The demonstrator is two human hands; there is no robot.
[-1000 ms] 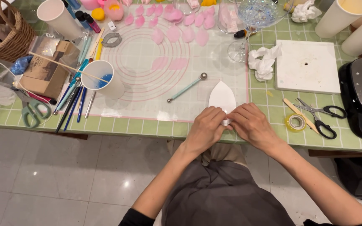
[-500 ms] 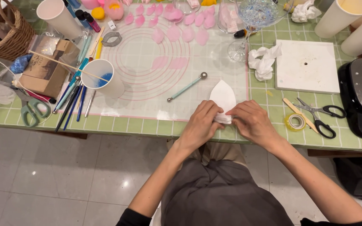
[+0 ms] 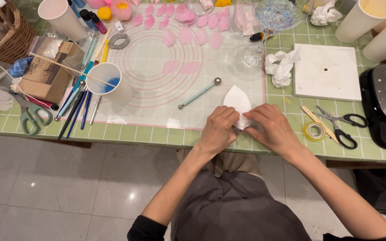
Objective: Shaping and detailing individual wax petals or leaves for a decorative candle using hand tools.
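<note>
Both hands have edged slightly left along the counter (image 3: 157, 134) edge, the left hand (image 3: 217, 129) and right hand (image 3: 271, 129) pinching the white petal-shaped piece (image 3: 237, 100) by its base so its tip lies flat on the mat (image 3: 166, 76).

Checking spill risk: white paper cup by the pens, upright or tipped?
Upright. The white paper cup stands on its base, its open rim facing up, blue inside, a thin stick resting across it.
</note>
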